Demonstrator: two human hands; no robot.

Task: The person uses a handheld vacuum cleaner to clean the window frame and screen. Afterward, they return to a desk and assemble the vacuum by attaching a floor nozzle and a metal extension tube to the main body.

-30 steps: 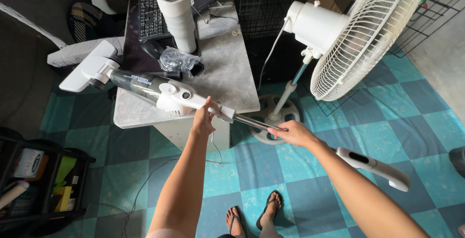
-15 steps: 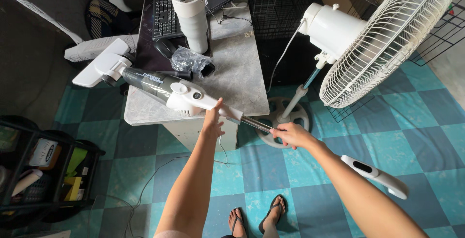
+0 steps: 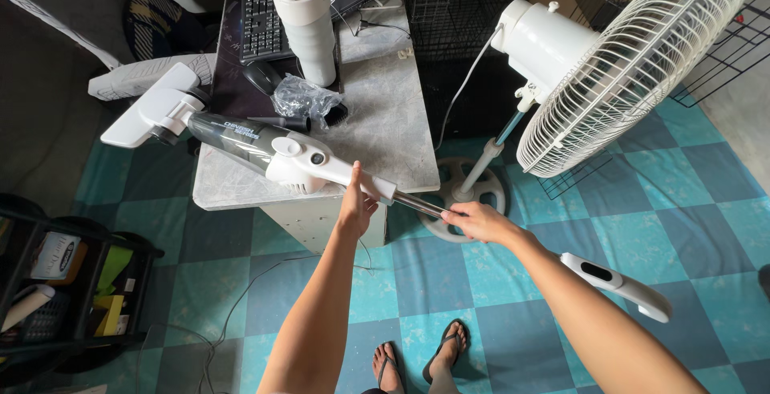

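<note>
Head view, nearest first: your feet in sandals (image 3: 421, 362) stand on the blue and teal checkered floor (image 3: 690, 226).

Above them, the stick vacuum (image 3: 273, 149) runs as one long line from lower right to upper left. Its white handle (image 3: 616, 285) hangs free behind your right forearm, off the table.

Your right hand (image 3: 473, 222) closes around the metal tube (image 3: 417, 204), fingers wrapped over the top. Your left hand (image 3: 356, 202) sits just beyond it up the same axis, thumb raised and fingers curled under the white collar where the tube enters the motor body. The two hands are near each other, the left one closer to the body.

Beyond the left hand, the dark dust bin and the white floor nozzle (image 3: 148, 117) extend past the left edge of the table (image 3: 385, 113); whether the body rests on the table top cannot be told.

Farther back on the table stand a white tumbler (image 3: 303, 21), a crumpled plastic bag (image 3: 301, 99) and a keyboard (image 3: 261, 9). A pedestal fan (image 3: 626, 65) stands to the right.
</note>
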